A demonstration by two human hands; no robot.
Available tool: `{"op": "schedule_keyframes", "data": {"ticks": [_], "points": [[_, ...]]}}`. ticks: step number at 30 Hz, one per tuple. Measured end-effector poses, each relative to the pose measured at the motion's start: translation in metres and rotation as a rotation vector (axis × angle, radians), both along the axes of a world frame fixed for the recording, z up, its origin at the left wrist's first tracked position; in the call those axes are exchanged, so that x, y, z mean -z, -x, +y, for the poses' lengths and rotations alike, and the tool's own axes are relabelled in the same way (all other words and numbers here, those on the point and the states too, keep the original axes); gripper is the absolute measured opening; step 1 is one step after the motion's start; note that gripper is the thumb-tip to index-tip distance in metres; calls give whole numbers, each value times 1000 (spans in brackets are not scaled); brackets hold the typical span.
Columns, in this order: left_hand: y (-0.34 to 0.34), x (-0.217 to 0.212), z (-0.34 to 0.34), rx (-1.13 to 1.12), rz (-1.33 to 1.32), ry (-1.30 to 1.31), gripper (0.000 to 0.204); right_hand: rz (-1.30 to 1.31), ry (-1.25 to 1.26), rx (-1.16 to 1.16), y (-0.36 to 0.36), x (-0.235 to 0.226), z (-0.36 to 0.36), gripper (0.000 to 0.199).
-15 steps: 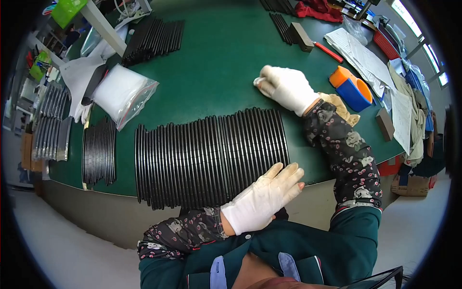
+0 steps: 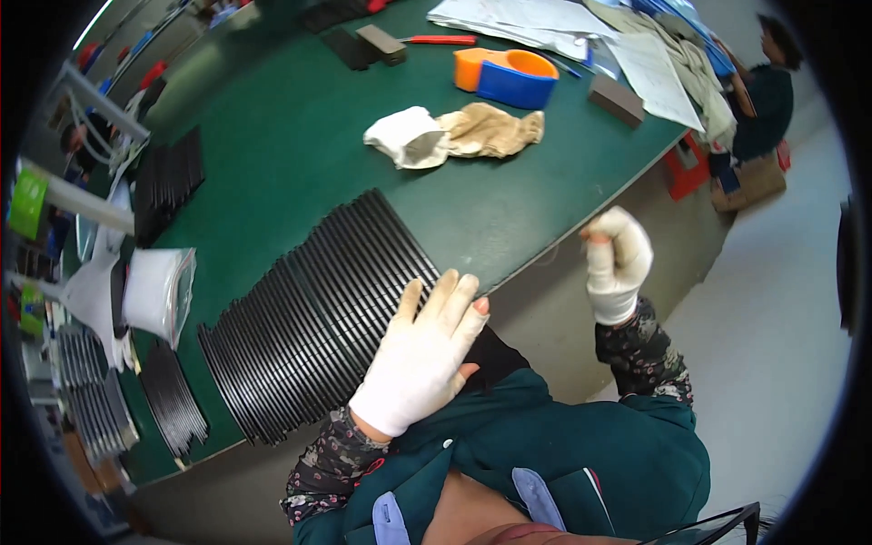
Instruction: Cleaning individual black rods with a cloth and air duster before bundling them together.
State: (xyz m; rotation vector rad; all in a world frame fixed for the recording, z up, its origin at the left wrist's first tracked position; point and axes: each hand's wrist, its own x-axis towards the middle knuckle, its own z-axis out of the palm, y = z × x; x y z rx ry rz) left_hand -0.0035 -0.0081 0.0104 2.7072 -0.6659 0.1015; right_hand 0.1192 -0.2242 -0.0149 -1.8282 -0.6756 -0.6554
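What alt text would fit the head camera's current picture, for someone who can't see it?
A white-gloved left hand spreads over the near right corner of a row of black rods on a green table. The gloved right hand, curled, appears past the table's edge, and crumpled white and tan cloth lies beyond the rods.

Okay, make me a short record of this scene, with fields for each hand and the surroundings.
Left hand: gloved, spread open over the right end of the black rods
Right hand: gloved, curled, past the edge of the green table; contents unclear
Beyond rods: crumpled white-and-tan fabric, orange-and-blue object
Left of rods: clear bag, smaller rod group
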Motion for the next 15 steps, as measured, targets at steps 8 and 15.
{"op": "schedule_keyframes", "data": {"ticks": [8, 15], "points": [[42, 9, 11, -97, -239, 6, 70, 693, 370, 283, -5, 176, -54, 20], [67, 13, 18, -265, -333, -91, 60, 467, 584, 151, -108, 217, -19, 25]]}}
